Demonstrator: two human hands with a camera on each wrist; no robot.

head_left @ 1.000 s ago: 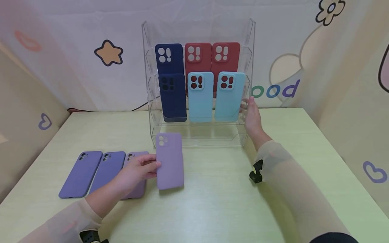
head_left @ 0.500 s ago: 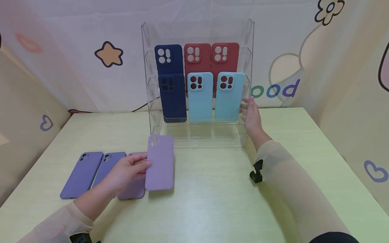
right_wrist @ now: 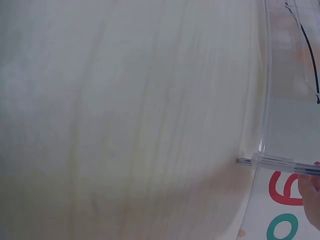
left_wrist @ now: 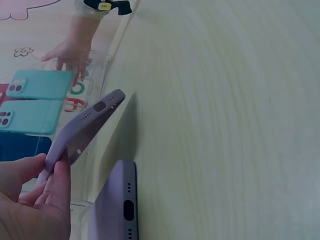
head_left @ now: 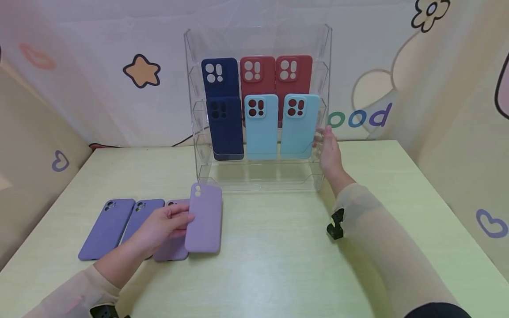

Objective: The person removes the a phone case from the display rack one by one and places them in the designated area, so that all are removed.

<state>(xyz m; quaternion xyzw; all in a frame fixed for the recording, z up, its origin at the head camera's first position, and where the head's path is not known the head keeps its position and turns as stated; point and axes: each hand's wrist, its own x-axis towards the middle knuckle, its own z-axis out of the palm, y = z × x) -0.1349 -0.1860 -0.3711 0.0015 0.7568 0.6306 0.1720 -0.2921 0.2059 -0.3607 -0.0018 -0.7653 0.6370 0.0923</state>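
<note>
Meanwhile, left hand (head_left: 161, 224) fingers pinch a lilac case (head_left: 204, 218); right hand (head_left: 329, 152) fingers rest straight against the rack (head_left: 322, 57).

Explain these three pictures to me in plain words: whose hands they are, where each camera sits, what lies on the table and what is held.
No machine here: a person works with bare hands. One camera sits on the head, one on each wrist. The left hand pinches a lilac phone case, tilted above the pale green table; the left wrist view shows it from below. Three more purple cases lie beside it. The right hand rests on the side of a clear display rack holding navy, red and light blue cases.
</note>
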